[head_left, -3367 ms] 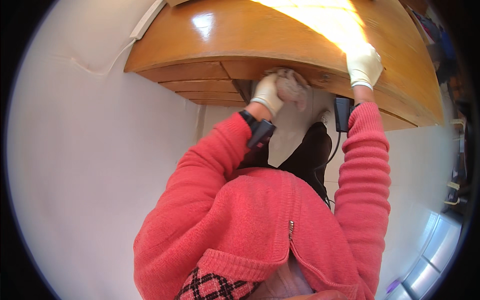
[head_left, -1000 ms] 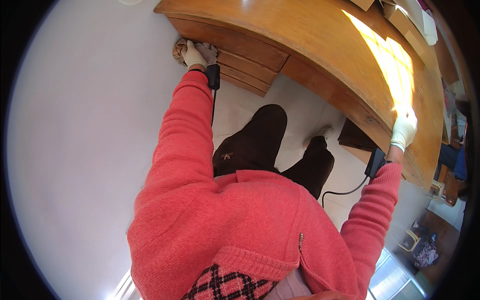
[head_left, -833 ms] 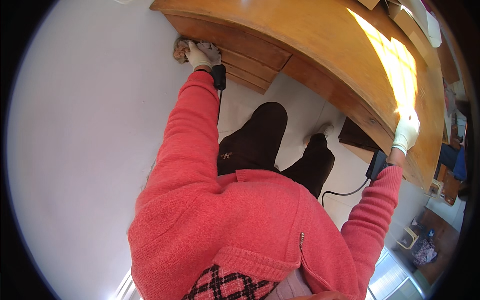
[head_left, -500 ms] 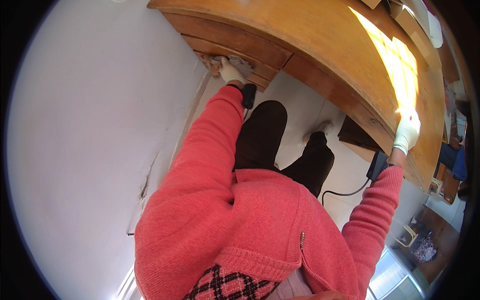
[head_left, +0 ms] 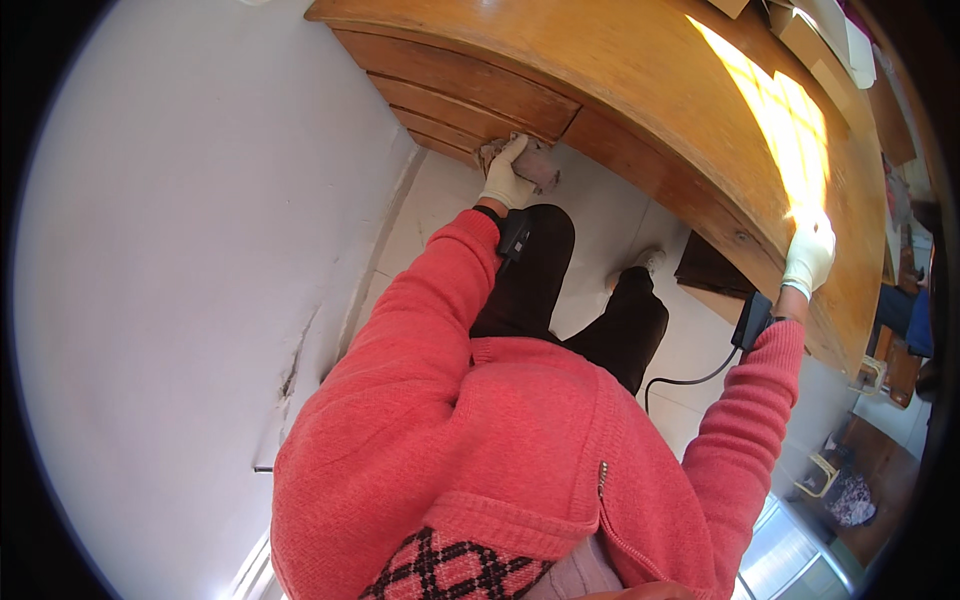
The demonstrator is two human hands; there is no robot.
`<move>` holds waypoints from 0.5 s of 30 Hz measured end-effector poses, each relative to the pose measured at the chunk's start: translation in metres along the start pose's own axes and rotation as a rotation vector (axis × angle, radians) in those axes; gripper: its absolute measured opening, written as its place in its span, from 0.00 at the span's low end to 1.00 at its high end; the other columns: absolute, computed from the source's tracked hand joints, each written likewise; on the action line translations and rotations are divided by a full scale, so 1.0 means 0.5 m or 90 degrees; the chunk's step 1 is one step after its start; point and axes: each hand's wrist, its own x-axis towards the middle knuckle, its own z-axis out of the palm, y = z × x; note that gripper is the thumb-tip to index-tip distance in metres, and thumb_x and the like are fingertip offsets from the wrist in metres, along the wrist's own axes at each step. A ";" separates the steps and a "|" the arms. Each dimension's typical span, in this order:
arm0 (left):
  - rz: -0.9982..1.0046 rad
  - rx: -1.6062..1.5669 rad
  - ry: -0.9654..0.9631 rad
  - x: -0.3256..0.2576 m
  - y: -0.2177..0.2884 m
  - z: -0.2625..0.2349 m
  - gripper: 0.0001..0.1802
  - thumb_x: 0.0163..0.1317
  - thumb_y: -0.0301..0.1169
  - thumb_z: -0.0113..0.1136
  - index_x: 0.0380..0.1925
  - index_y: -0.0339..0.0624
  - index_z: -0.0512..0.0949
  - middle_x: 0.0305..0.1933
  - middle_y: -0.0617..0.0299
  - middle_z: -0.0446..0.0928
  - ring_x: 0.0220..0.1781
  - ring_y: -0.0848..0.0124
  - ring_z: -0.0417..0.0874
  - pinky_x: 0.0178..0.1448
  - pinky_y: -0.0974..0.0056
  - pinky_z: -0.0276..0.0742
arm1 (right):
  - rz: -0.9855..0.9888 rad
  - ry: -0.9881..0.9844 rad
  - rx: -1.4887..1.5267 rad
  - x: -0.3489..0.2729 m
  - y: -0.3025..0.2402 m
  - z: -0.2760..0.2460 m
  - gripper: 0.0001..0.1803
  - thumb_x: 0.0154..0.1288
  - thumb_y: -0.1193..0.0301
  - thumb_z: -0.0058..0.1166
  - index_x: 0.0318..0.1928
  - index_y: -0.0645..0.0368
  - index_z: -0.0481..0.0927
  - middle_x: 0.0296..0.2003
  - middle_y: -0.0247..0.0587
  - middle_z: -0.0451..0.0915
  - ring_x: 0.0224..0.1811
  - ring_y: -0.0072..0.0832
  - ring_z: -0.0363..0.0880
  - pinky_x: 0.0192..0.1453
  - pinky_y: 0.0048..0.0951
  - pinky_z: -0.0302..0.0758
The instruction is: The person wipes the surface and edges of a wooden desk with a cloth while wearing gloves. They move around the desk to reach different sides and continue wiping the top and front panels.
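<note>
Cloth — bunched and pinkish — sits pressed against the lowest drawer front of the wooden desk, gripped under the closed fingers of the gloved left hand. Farther along the desk, the gloved right hand lies flat on its sunlit top edge, holding nothing.

desk: honey-brown wood | cloth: pinkish-grey | gloves: white | sweater: coral-red

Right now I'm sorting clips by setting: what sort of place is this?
Probably an office or study room: a large wooden desk with drawers, pale floor tiles, and papers at the desk's far edge.
</note>
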 end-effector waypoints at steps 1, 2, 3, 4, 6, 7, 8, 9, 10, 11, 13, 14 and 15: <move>-0.019 0.013 -0.013 0.003 0.002 -0.008 0.20 0.71 0.34 0.70 0.61 0.49 0.80 0.61 0.60 0.83 0.65 0.57 0.81 0.72 0.45 0.76 | -0.005 -0.003 -0.026 0.000 0.000 0.001 0.23 0.73 0.50 0.58 0.58 0.46 0.90 0.59 0.46 0.88 0.62 0.45 0.86 0.65 0.44 0.79; -0.020 0.017 -0.047 0.009 0.002 -0.016 0.18 0.71 0.32 0.69 0.59 0.47 0.81 0.60 0.59 0.84 0.64 0.57 0.82 0.71 0.47 0.77 | 0.000 0.000 -0.031 0.000 0.000 0.001 0.23 0.73 0.50 0.58 0.58 0.46 0.90 0.58 0.46 0.88 0.62 0.45 0.86 0.65 0.44 0.79; -0.030 0.027 -0.050 0.015 0.001 -0.024 0.17 0.71 0.29 0.68 0.58 0.45 0.81 0.59 0.59 0.84 0.62 0.57 0.83 0.71 0.48 0.78 | 0.008 0.011 -0.023 0.001 0.000 0.002 0.23 0.73 0.50 0.58 0.58 0.46 0.90 0.58 0.46 0.88 0.61 0.45 0.86 0.64 0.44 0.79; -0.040 0.036 -0.052 0.022 -0.003 -0.030 0.16 0.71 0.27 0.67 0.57 0.43 0.81 0.58 0.58 0.84 0.61 0.57 0.83 0.70 0.49 0.79 | 0.001 0.005 -0.039 0.001 0.000 0.002 0.23 0.73 0.50 0.58 0.58 0.46 0.90 0.58 0.46 0.88 0.61 0.45 0.86 0.64 0.44 0.79; -0.036 0.079 -0.020 0.036 -0.008 -0.040 0.15 0.70 0.28 0.68 0.56 0.42 0.82 0.55 0.58 0.85 0.59 0.57 0.85 0.68 0.49 0.80 | -0.003 0.004 -0.045 0.001 0.001 0.003 0.23 0.73 0.50 0.59 0.58 0.46 0.91 0.57 0.46 0.89 0.61 0.45 0.86 0.64 0.44 0.80; -0.034 0.100 -0.003 0.043 -0.009 -0.045 0.15 0.70 0.28 0.68 0.55 0.42 0.83 0.54 0.57 0.86 0.57 0.57 0.85 0.68 0.50 0.81 | -0.001 0.003 -0.044 0.001 0.002 0.003 0.23 0.73 0.50 0.59 0.58 0.46 0.91 0.57 0.46 0.89 0.61 0.45 0.86 0.64 0.44 0.80; -0.019 0.132 0.042 0.050 -0.008 -0.049 0.15 0.70 0.28 0.68 0.55 0.41 0.83 0.53 0.57 0.86 0.57 0.57 0.86 0.67 0.50 0.81 | 0.001 0.003 -0.044 0.000 0.003 0.004 0.23 0.73 0.50 0.59 0.58 0.46 0.91 0.57 0.46 0.89 0.61 0.45 0.86 0.64 0.44 0.80; -0.004 0.163 0.087 0.058 -0.006 -0.052 0.15 0.69 0.29 0.68 0.54 0.41 0.83 0.52 0.57 0.86 0.56 0.56 0.86 0.66 0.50 0.81 | 0.009 0.011 -0.027 0.000 0.004 0.004 0.23 0.73 0.50 0.59 0.58 0.46 0.91 0.57 0.46 0.89 0.61 0.44 0.86 0.64 0.44 0.80; 0.016 0.194 0.128 0.066 -0.001 -0.055 0.14 0.69 0.29 0.68 0.54 0.41 0.84 0.51 0.56 0.86 0.55 0.56 0.86 0.66 0.49 0.82 | -0.004 0.010 -0.049 0.000 0.005 0.004 0.23 0.73 0.50 0.59 0.58 0.46 0.91 0.57 0.46 0.89 0.61 0.44 0.86 0.64 0.44 0.80; 0.037 0.184 0.146 0.073 0.004 -0.057 0.14 0.69 0.29 0.69 0.53 0.41 0.84 0.51 0.57 0.86 0.55 0.56 0.86 0.64 0.50 0.82 | -0.011 0.017 -0.054 -0.001 0.007 0.005 0.23 0.73 0.50 0.59 0.58 0.46 0.91 0.57 0.45 0.89 0.61 0.44 0.86 0.64 0.44 0.80; 0.069 0.162 0.201 0.084 0.023 -0.057 0.14 0.68 0.30 0.70 0.52 0.41 0.84 0.51 0.57 0.86 0.53 0.56 0.86 0.62 0.50 0.82 | -0.016 0.025 -0.052 -0.001 0.008 0.006 0.22 0.72 0.50 0.60 0.58 0.46 0.91 0.57 0.45 0.89 0.61 0.44 0.86 0.64 0.44 0.80; 0.109 0.141 0.189 0.088 0.033 -0.055 0.14 0.68 0.29 0.70 0.52 0.42 0.84 0.51 0.57 0.86 0.53 0.56 0.86 0.62 0.50 0.82 | -0.015 0.027 -0.046 0.000 0.009 0.007 0.22 0.72 0.50 0.60 0.57 0.46 0.91 0.57 0.45 0.89 0.61 0.44 0.86 0.64 0.44 0.80; 0.128 0.117 0.205 0.092 0.046 -0.050 0.14 0.67 0.29 0.70 0.52 0.42 0.83 0.51 0.57 0.86 0.53 0.56 0.85 0.62 0.49 0.82 | 0.000 0.030 -0.028 0.000 0.010 0.006 0.22 0.72 0.50 0.60 0.57 0.46 0.91 0.57 0.45 0.89 0.60 0.44 0.86 0.64 0.44 0.80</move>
